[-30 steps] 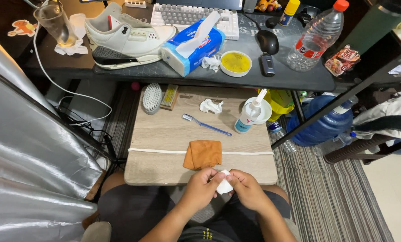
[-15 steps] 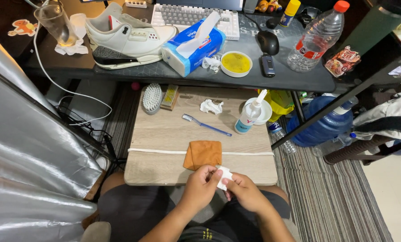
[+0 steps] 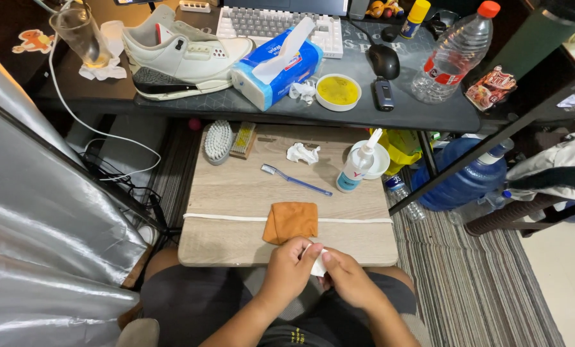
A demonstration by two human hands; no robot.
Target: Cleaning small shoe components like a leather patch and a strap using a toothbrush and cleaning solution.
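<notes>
Both hands meet over the lap, just off the near edge of the counter. The left hand and right hand are closed together on a small white wad, pinched between their fingertips; it looks like tissue, though most of it is hidden.

The wad sits off the counter, so if either pinch loosens it would likely drop onto the lap or the floor. Thin tissue pulled between two hands could also tear.

The orange cloth lies just beyond the hands near the near edge, over a white lace that runs across the counter from left to right. A forward reach could snag the lace or push the cloth. The toothbrush and spray bottle sit farther back, well apart from the hands.
</notes>
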